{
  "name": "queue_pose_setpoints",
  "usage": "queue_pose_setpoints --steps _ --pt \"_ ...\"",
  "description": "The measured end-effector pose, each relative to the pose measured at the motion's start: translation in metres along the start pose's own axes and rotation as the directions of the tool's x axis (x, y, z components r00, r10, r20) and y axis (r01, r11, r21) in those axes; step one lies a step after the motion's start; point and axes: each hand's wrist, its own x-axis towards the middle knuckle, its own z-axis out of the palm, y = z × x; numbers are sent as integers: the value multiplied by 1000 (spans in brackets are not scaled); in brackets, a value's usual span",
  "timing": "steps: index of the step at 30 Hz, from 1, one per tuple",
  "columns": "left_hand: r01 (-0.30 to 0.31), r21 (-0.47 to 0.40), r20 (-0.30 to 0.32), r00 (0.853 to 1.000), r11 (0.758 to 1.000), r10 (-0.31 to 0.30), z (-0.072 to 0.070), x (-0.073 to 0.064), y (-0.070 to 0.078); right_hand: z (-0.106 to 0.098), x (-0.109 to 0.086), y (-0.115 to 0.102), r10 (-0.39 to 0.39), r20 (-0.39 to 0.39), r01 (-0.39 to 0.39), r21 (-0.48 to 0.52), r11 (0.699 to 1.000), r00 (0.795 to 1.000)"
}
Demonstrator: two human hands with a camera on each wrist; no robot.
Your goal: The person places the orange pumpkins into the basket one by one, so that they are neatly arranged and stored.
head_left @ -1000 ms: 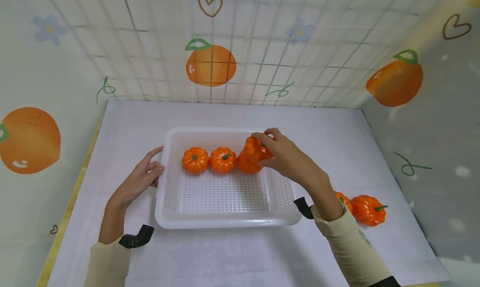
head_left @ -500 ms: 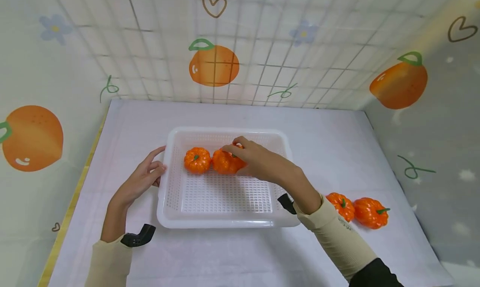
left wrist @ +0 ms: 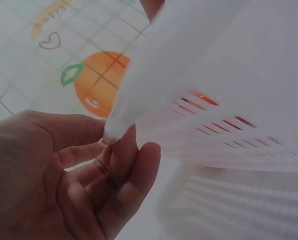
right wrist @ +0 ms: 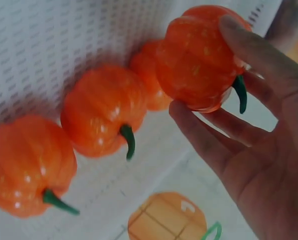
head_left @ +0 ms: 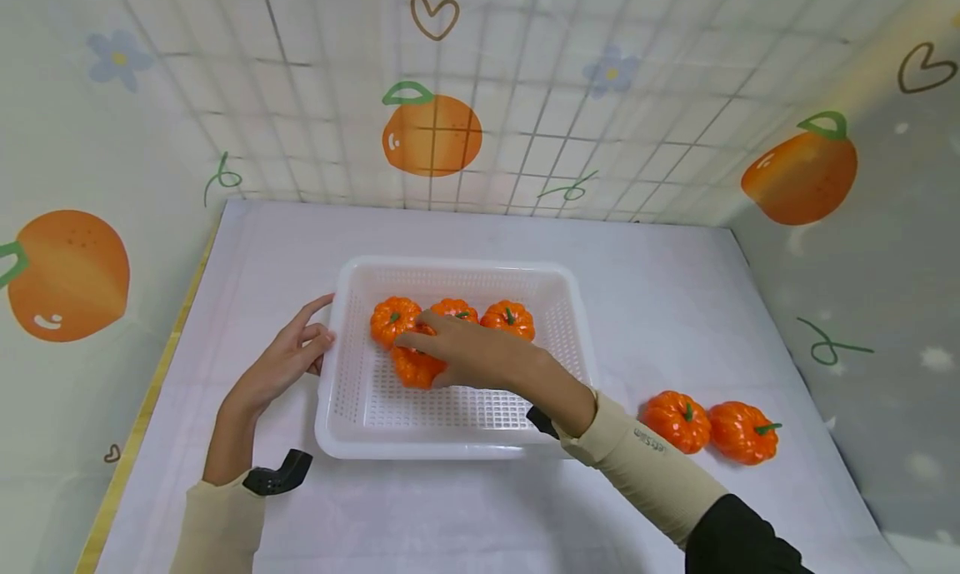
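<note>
My right hand (head_left: 483, 353) grips a small orange pumpkin (head_left: 412, 368) over the left part of a white perforated plastic basket (head_left: 450, 451). In the right wrist view, thumb and fingers go round the held pumpkin (right wrist: 198, 60), whose green stem points toward the palm. Behind it, three similar pumpkins line the inside of the basket: a left one (head_left: 393, 317), a middle one (head_left: 456, 308) partly covered by my hand, and a right one (head_left: 508, 317). My left hand (head_left: 281, 357) holds the basket's left rim, its fingers bent at the edge in the left wrist view (left wrist: 104, 165).
Two more orange pumpkins, one nearer (head_left: 677, 421) and one farther right (head_left: 742, 432), lie side by side on the white tablecloth (head_left: 645, 291) right of the basket. Printed cloth walls (head_left: 525, 99) enclose the table at the back and sides.
My right hand has carried its pumpkin left and toward me, past the row, uncovering the right pumpkin in the basket. My left hand keeps its place at the rim.
</note>
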Motion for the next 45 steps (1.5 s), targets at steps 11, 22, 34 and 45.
queue_pose_setpoints --steps 11,22,34,45 --pt "1 -6 -1 1000 1000 -1 1 0 1 28 20 -8 -115 39 120 -166 979 993" --pt "3 -11 7 1000 1000 -3 3 -1 0 44 36 -18 -167 43 172 -263 949 985" --pt "-2 -8 -5 1000 1000 2 2 -1 0 43 38 -21 -150 54 159 -288 944 987" --pt "-11 0 -12 1000 1000 11 2 -3 3 31 35 -18 -153 19 154 -232 960 988"
